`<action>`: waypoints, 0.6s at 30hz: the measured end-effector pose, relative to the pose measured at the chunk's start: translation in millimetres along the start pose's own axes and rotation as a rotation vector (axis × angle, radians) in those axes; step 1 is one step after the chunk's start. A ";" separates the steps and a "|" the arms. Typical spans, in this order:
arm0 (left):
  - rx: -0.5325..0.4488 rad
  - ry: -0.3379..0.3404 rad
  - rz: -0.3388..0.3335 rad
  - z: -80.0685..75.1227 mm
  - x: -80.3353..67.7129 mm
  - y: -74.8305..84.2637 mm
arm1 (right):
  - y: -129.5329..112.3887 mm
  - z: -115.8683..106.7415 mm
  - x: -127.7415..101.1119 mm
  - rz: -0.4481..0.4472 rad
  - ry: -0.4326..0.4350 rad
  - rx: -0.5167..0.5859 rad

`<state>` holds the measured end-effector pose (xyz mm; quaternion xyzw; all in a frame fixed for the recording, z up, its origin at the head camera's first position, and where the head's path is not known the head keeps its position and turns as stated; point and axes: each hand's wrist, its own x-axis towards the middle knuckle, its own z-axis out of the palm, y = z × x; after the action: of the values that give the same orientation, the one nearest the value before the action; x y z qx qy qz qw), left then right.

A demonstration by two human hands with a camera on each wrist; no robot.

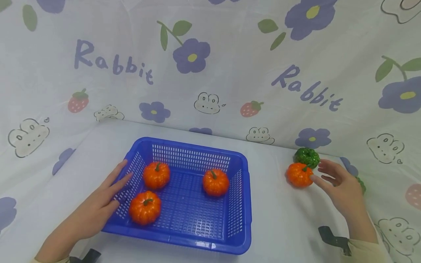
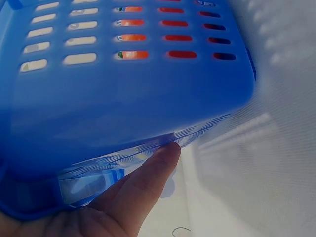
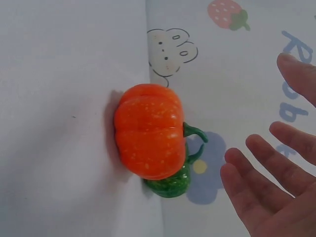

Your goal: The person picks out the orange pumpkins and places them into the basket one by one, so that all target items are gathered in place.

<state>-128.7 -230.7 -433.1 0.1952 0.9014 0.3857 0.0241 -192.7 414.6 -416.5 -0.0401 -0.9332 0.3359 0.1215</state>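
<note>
Right hand: the right hand [image 1: 338, 184] is held with fingers spread and straight, nothing gripped, just beside the small orange plastic pumpkin with a green stem [image 1: 298, 174] on the white cloth-covered table [image 1: 283, 219]; contact is not made.
Left hand: the left hand [image 1: 98, 208] is laid flat against the left wall of the blue slotted plastic basket [image 1: 241, 204], fingers straight; in the left wrist view a fingertip [image 2: 165, 155] is seen pressed under the basket's rim.
Pumpkin outside: it sits near the table's back right edge, touching a small green glittery pumpkin [image 1: 306, 156] behind it, well apart from the basket.
Basket contents: three more orange pumpkins are seen inside, one at back left [image 1: 156, 175], one at front left [image 1: 145, 207], one towards the right [image 1: 215, 182].
Handling: the pumpkin is judged light, stiff and smooth-skinned, likely to roll if nudged; nothing fragile is suggested.
Hold: the ribbed sides are judged best, fingers and thumb set across the widest part; the thin curled stem is better left alone.
Backdrop: a printed cloth with purple flowers, strawberries and rabbits [image 1: 210, 73] is hung behind.
</note>
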 end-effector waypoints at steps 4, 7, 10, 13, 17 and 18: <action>0.005 0.006 0.010 0.7 -0.5 -0.6 | 4.4 3.0 2.0 0.011 -0.015 0.003; 0.007 0.005 0.007 0.6 -0.5 -0.6 | 6.1 4.3 2.6 0.015 -0.025 0.004; 0.012 0.002 0.000 0.3 -0.3 -0.3 | 8.4 5.6 3.5 0.013 -0.022 -0.001; 0.017 0.001 -0.003 0.3 0.0 -0.4 | 11.8 8.4 5.1 0.024 -0.018 -0.008; 0.021 -0.001 -0.006 0.4 0.4 -0.9 | 17.8 12.1 6.6 0.023 -0.017 0.005; 0.022 -0.002 -0.007 0.3 0.6 -1.0 | 19.5 12.8 6.6 0.019 -0.018 0.009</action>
<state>-129.5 -230.9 -434.0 0.1927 0.9063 0.3755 0.0240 -202.4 422.8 -437.2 -0.0454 -0.9323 0.3415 0.1101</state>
